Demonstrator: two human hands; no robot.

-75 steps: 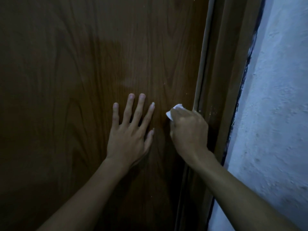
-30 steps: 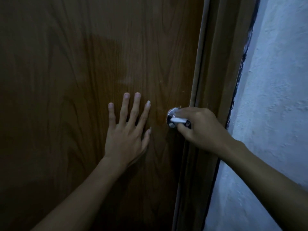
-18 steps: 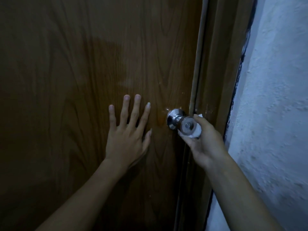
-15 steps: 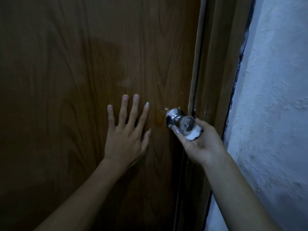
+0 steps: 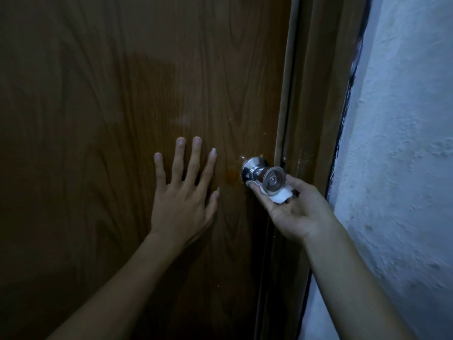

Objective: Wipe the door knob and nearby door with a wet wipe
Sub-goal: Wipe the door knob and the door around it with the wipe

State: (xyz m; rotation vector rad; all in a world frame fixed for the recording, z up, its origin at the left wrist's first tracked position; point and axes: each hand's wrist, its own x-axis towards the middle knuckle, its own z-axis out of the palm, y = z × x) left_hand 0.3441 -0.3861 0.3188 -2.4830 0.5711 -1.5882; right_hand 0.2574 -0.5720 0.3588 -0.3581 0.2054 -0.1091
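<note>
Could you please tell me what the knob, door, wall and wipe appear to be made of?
Knob: polished metal, probably chromed; mirror-like highlights.
Door: wood or wood-look laminate, smooth brown with grain swirls; unclear which.
Wall: painted plaster or cement, pale, matt, bumpy.
Wipe: soft white cloth or paper, crumpled under the knob.

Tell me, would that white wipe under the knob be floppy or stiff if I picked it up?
Probably floppy: the wipe bends and wrinkles to fit between the right hand and the round knob. Likely light too, since it looks thin and small. It may feel damp and a bit clingy, but wetness can't be seen.
</note>
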